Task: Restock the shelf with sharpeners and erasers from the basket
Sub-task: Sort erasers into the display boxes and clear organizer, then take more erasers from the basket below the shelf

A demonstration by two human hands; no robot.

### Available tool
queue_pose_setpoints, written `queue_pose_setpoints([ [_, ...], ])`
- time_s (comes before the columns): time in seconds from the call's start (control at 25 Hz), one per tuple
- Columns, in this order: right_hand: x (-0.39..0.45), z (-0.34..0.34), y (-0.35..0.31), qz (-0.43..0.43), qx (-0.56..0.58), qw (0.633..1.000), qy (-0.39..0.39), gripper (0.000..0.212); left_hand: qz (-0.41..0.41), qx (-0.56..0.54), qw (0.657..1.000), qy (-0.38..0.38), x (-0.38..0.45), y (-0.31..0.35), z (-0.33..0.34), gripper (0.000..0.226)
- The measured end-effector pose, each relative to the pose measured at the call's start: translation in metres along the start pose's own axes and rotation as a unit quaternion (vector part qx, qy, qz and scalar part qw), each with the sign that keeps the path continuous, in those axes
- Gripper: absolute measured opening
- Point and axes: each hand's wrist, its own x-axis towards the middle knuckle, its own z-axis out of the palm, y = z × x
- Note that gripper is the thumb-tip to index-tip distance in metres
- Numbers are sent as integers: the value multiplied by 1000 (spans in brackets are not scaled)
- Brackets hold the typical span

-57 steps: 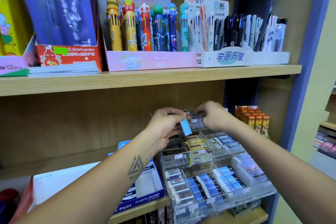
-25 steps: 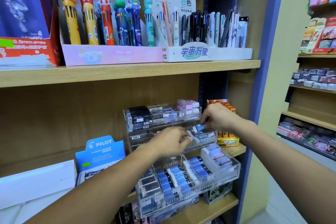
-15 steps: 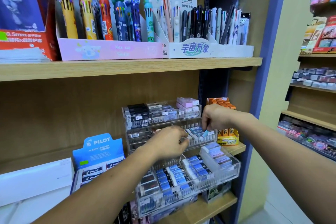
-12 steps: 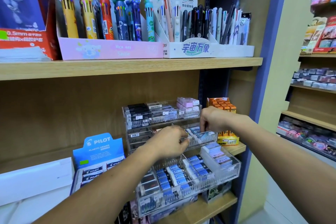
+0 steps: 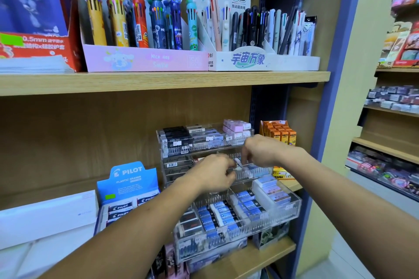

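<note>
Both hands have dropped a touch into the middle tier of the clear acrylic rack (image 5: 292, 208) since half a second ago. Left hand (image 5: 213, 174) is curled, right hand (image 5: 260, 152) is bent over the blue-sleeved erasers (image 5: 251, 169) in that tier's right slot. Can't tell if either is pinching anything. Progress-wise, the near tier looks well stocked, the middle one's still filling. Basket's out of frame, and I can't spot any sharpeners.

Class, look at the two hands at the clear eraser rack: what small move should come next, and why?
Probably seat the eraser down into the rack's middle tier: the right hand hovers curled over it, the left hand is alongside, and the packs there look unsettled.
</note>
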Motion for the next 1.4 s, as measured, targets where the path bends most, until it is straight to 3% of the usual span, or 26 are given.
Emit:
queue_pose_setpoints([
  [0.08, -1, 5, -2, 7, 27, 999, -17, 31, -3, -22, 1000, 8, -1, 0, -4, 28],
  [0.16, -4, 11, -3, 25, 20, 999, -29, 22, -7, -42, 999, 19, -2, 1, -12, 45],
  [0.24, -8, 12, -8, 22, 19, 1000, -9, 15, 0, -38, 998, 44, -6, 7, -22, 49],
  [0.4, -33, -3, -35, -9, 109, 990, 87, 48, -26, -10, 996, 81, -48, 21, -45, 32],
  [0.52, -69, -5, -81, -38, 265, 951, 156, 51, -72, 36, 991, 104, -112, 18, -55, 24],
  [0.6, -89, 1, -124, -52, 331, 930, 152, 45, -110, 53, 987, 101, -161, 14, -59, 17],
  [0.8, -105, 61, -225, -101, 331, 931, 116, 37, -190, 87, 977, 33, -259, -6, -27, 27],
  [0.92, -94, 136, -271, -107, 282, 952, 42, 35, -254, 62, 964, -47, -299, -30, 36, 26],
  [1.0, -85, 190, -296, -98, 249, 962, -44, 22, -289, 23, 949, -125, -320, -44, 90, 28],
  [1.16, -80, 296, -325, -92, 226, 949, -202, 11, -310, -91, 916, -239, -353, -58, 203, 30],
  [1.32, -94, 413, -326, -73, 169, 914, -361, 17, -314, -187, 859, -357, -392, -61, 302, 25],
  [1.4, -105, 463, -321, -47, 131, 913, -384, 30, -337, -209, 832, -388, -412, -60, 339, 27],
])
